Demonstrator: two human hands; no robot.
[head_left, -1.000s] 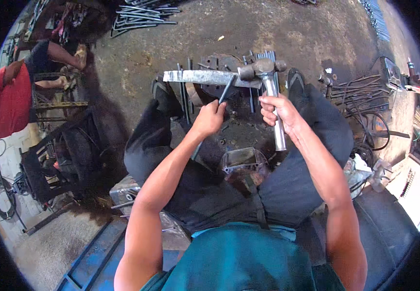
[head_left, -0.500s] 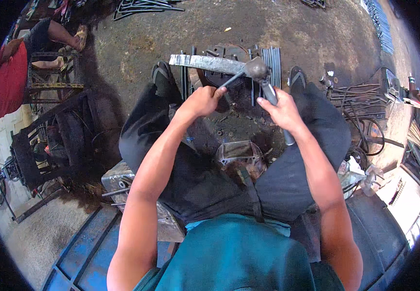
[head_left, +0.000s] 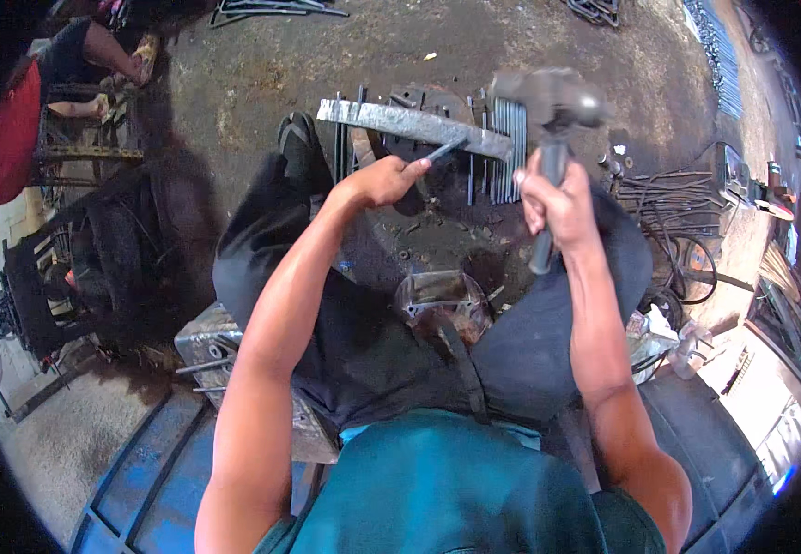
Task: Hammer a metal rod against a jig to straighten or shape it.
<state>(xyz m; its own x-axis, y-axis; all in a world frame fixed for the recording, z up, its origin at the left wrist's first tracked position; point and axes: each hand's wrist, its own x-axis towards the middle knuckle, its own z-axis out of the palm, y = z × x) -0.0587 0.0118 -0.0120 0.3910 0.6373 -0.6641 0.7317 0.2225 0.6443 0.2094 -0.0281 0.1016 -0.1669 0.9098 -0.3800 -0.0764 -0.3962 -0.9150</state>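
My right hand [head_left: 558, 196] is wrapped round the handle of a hammer [head_left: 562, 100], whose heavy metal head is smeared by motion and raised to the right of a long steel bar [head_left: 400, 120]. In my left hand [head_left: 387, 181] a thin metal rod [head_left: 447, 149] is gripped near one end. The rod's far end rests on the bar's top face, toward its right part. Beneath the bar is a dark metal base, largely hidden. Beside the bar's right end lies a row of straight metal rods [head_left: 509, 129].
A clear plastic container [head_left: 442, 288] sits between my legs. Bent rods [head_left: 280, 9] lie on the far floor, and a rod pile [head_left: 673, 201] with a black hose is at right. At far left sits another person in red [head_left: 8, 138], beside a metal frame [head_left: 96, 154].
The hammer has come up off the bar and swung to the right with my right hand. My left hand still holds the rod against the bar; the whole view has shifted slightly.
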